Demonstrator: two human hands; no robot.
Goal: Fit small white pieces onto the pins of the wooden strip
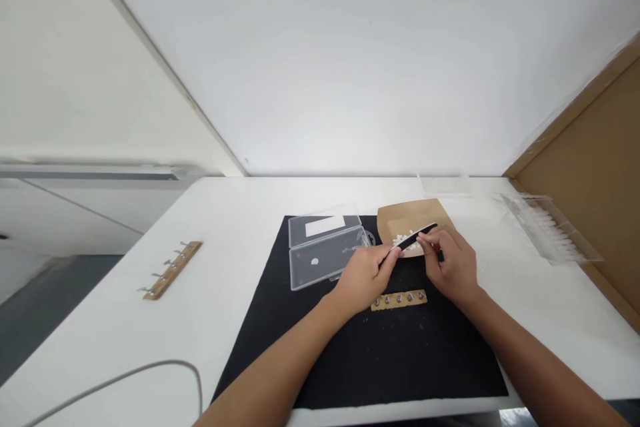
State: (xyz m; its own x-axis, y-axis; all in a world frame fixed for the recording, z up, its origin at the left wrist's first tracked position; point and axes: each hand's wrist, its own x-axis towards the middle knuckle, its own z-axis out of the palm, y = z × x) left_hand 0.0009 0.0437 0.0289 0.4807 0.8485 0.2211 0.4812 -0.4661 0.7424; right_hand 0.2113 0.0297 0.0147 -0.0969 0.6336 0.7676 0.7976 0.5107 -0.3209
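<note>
- Both forearms (pixel 295 347) come in from the near edge and converge, wrists bent slightly inward.
- Black mat (pixel 400 360) lies under the work on the white tabletop (pixel 165 333).
- Strip with five small metal posts (pixel 399 300) sits on the mat just beyond its middle, beside the left hand (pixel 365 273).
- Left hand: thumb and fingers pinch the lower end of the black file (pixel 409 239). File slants up to the right, raised in front of the paper tray.
- Right hand (pixel 450 260): thumb and index bunched at the file's upper stretch. Can't tell if they pinch the file itself or a tiny piece against it.
- Handling, my read: file is light, fairly stiff, maybe a bit flexy; faces likely gritty, so low slip. Not fragile. Hold by one end, thumb on the flat, faces free.
- Open clear case (pixel 325 260) stands left of the hands; likely thin, brittle plastic.
- Brown paper tray (pixel 390 217) behind the file, holding loose white pieces (pixel 401 239). Those look feather-light, easily scattered; fingertips only.
</note>
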